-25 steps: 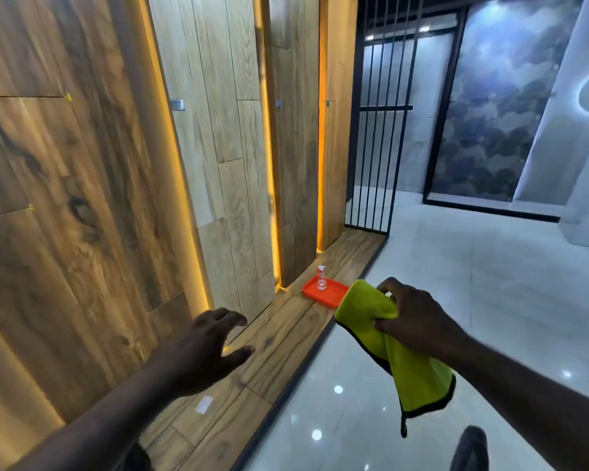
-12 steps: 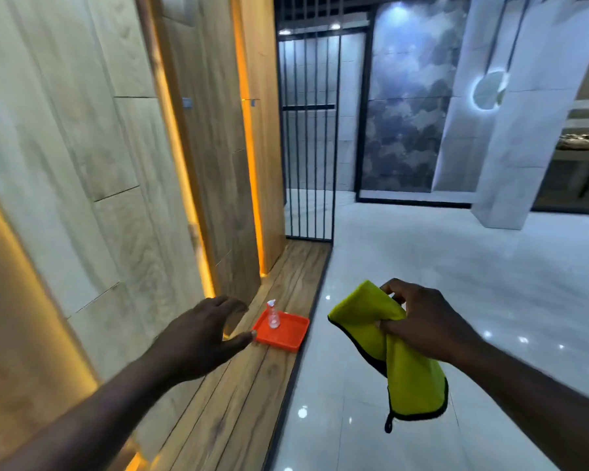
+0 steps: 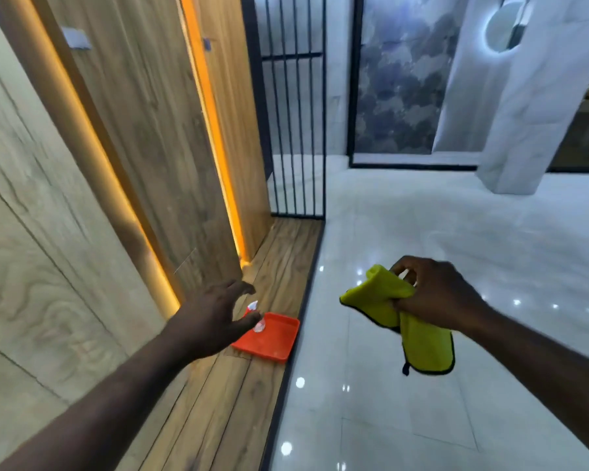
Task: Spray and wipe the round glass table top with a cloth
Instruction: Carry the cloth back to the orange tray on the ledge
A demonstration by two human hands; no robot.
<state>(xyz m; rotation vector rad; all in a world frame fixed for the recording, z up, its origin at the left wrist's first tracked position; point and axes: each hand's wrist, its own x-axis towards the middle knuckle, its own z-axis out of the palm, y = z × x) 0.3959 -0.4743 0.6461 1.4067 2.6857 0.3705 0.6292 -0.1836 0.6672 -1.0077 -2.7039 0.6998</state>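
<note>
- While the left hand [image 3: 215, 317] reaches down w/ fingers spread and nothing in it, the small clear spray bottle [image 3: 256, 317] stands just past its fingertips, partly hidden, in an orange tray [image 3: 272, 341] on the wood-plank floor strip [image 3: 218, 402].
- Right hand [image 3: 436, 297] is clenched round a yellow microfibre cloth [image 3: 419, 338], held off to that side.
- Step, as I judge it: fetching the spray; no spraying or wiping yet.
- Glass tabletop isn't in view.
- Next: close fingers round the bottle body, lift straight up, w/o tipping it.
</note>
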